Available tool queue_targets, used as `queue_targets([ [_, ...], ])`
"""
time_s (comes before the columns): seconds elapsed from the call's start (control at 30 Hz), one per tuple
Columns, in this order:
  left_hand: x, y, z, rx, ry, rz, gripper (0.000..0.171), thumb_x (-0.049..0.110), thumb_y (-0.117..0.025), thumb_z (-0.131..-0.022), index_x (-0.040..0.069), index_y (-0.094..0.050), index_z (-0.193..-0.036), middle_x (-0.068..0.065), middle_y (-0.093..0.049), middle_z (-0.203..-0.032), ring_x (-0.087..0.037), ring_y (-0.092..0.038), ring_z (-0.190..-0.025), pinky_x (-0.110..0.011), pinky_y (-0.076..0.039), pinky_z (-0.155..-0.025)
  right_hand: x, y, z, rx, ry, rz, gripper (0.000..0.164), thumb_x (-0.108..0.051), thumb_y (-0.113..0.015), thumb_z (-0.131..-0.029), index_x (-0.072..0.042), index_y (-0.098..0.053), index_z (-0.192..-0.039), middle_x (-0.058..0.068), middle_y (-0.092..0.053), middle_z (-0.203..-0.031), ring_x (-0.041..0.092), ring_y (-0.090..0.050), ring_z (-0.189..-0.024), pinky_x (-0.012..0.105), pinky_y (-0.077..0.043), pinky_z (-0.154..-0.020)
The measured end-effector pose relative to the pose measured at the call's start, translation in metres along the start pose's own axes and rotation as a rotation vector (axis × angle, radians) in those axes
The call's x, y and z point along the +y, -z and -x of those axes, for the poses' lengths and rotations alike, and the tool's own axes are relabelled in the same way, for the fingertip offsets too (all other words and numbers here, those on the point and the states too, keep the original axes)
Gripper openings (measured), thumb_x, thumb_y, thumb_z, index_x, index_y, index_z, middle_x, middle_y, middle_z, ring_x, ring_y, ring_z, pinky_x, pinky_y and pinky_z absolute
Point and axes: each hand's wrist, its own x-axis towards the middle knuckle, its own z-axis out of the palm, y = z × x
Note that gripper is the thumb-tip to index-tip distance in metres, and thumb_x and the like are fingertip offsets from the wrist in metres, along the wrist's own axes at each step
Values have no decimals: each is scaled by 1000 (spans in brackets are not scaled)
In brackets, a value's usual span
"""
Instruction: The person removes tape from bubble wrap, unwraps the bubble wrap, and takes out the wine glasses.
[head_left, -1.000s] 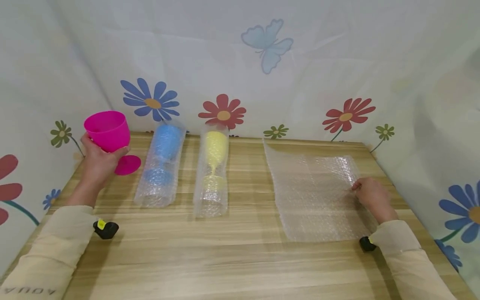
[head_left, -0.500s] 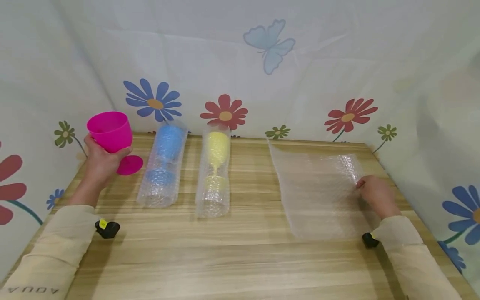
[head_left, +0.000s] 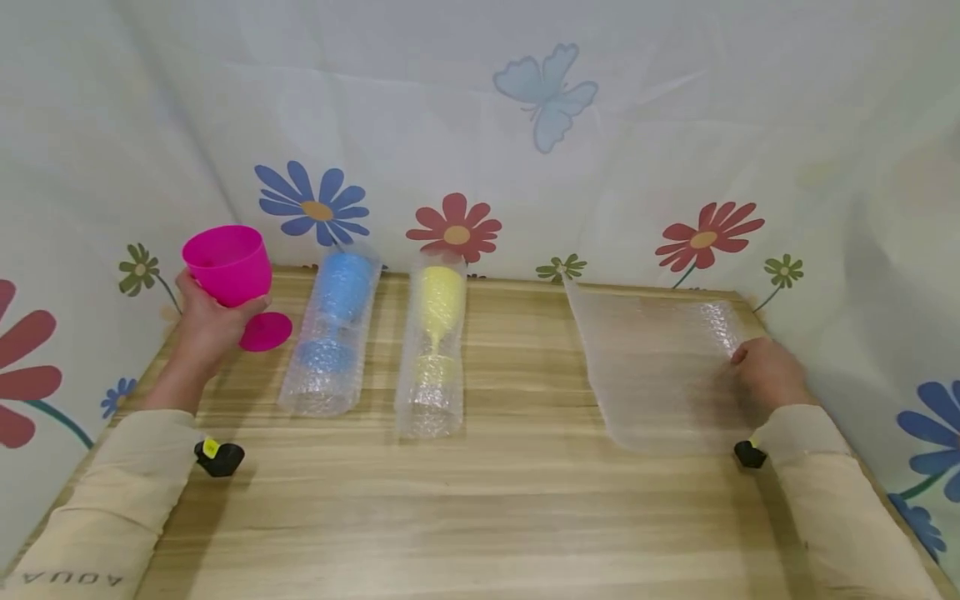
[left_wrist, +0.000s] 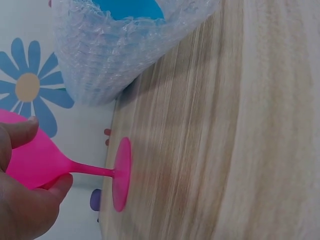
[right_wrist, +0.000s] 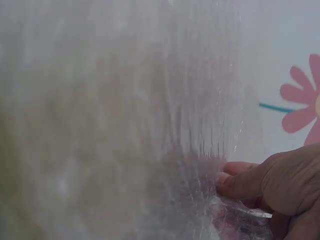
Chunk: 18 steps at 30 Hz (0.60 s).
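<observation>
A bright pink goblet point(head_left: 232, 271) is upright at the left, its bowl gripped by my left hand point(head_left: 208, 321). In the left wrist view the thumb and fingers curl round the bowl, with the thin stem and round foot point(left_wrist: 121, 174) showing. My right hand point(head_left: 772, 371) pinches the right edge of a clear bubble wrap sheet point(head_left: 660, 375) at the right of the table. Up close in the right wrist view, the film point(right_wrist: 150, 100) puckers toward the fingertips point(right_wrist: 230, 182).
Two rolls of bubble wrap lie at the left middle of the wooden table point(head_left: 480, 517): one round a blue goblet point(head_left: 345, 287), one round a yellow goblet point(head_left: 441, 300). A flower-printed cloth point(head_left: 420, 100) hangs behind the table.
My right hand has moved right and slightly away from me, drawing the bubble wrap sheet along with it. The left hand still holds the pink goblet in nearly the same place.
</observation>
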Motion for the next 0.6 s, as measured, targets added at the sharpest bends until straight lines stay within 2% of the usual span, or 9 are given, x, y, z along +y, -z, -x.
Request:
queue_targets([
  [0.2, 0, 1, -1, -7, 15, -7, 100, 26, -67, -99, 16, 12, -159, -23, -12, -165, -44, -16, -153, -59, -29, -118, 12, 6, -13, 21, -25, 40, 18, -8, -60, -89, 2, -71, -100, 39, -64, -105, 57, -63, -92, 61, -51, -63],
  [0.43, 0, 0, -1, -3, 8, 8, 98, 24, -67, -99, 16, 10, -159, -23, -12, -165, -43, -16, -153, -57, -27, -120, 28, 10, -25, 0, -64, 65, 25, -7, -55, -93, 7, -67, -109, 40, -62, -110, 59, -61, -94, 61, -50, -64],
  [0.6, -1, 1, -1, -5, 7, 5, 98, 23, -68, -99, 16, 10, -159, -23, -12, -165, -43, -16, -153, -57, -27, -120, 30, 8, -30, 3, -78, 73, 23, -7, -56, -93, 6, -67, -107, 40, -63, -108, 59, -62, -91, 62, -50, -64],
])
